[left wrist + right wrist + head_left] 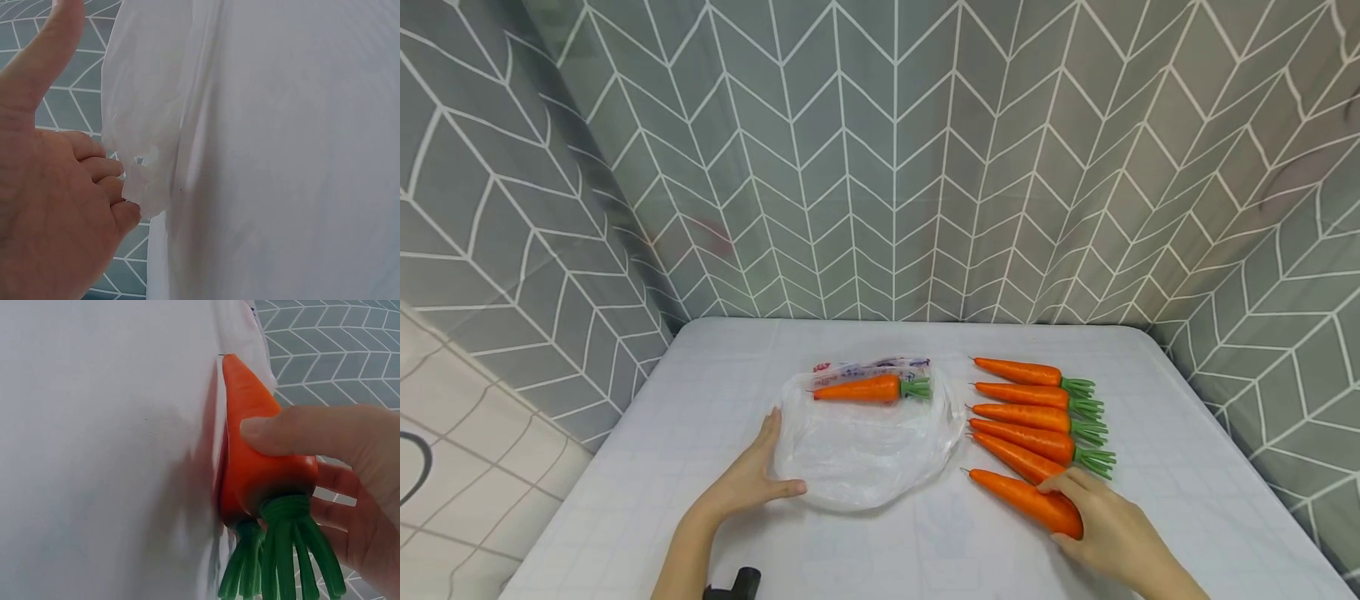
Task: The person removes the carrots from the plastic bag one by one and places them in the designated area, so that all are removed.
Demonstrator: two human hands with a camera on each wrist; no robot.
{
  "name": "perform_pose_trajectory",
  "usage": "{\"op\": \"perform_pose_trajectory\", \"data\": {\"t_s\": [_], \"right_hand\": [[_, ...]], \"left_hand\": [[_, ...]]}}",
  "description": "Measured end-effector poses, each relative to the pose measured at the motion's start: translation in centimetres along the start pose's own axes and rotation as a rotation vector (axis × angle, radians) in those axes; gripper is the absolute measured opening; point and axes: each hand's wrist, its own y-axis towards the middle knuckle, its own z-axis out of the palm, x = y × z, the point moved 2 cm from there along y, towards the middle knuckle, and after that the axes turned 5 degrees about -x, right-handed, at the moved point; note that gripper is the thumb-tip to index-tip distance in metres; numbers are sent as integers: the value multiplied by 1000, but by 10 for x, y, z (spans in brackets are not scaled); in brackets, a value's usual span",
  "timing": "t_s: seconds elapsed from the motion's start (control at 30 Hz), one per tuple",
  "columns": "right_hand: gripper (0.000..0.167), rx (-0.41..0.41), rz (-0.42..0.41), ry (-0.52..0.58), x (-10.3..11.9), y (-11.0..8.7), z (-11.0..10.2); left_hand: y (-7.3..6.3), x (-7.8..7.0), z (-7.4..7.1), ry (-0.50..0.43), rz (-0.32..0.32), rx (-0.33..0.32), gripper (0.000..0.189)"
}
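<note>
My right hand [1101, 521] grips an orange toy carrot [1018, 496] with green leaves, thumb on one side and fingers on the other. In the right wrist view the thumb presses on the held carrot [265, 465], and another carrot's green leaves [244, 559] show behind it. My left hand [748, 475] lies at the left edge of a clear plastic bag [850, 467], thumb spread away from the fingers. The left wrist view shows its fingertips against the bag's edge [147, 175]. One carrot [861, 389] lies across the bag's upper part.
Several more carrots [1015, 372] lie in a column right of the bag, leaves to the right. All rests on a white-covered table [737, 358]. A grey patterned curtain [880, 167] stands behind and at both sides. A black object [745, 582] shows by the left forearm.
</note>
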Motion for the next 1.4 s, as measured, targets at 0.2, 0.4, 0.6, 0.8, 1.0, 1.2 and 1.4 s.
{"op": "perform_pose_trajectory", "data": {"t_s": [0.2,0.4,0.6,0.8,1.0,1.2,1.4], "right_hand": [[48,-69,-21,-36,1,0,3],[48,-61,-3,-62,3,2,5],[51,-33,4,-69,4,5,4],[53,-69,7,27,7,15,-14],[58,-86,-90,247,11,36,-24],[62,-30,-121,444,14,60,-20],[63,14,-169,570,23,75,-15]], "left_hand": [[1,0,-1,-2,-11,2,127],[1,-3,-4,28,-14,3,128],[1,-4,-6,47,-23,1,130],[1,-5,-7,43,-22,-1,129],[1,-4,-7,23,-39,21,129],[-1,-3,-6,2,-34,20,128],[-3,-2,-2,0,-37,29,128]]}}
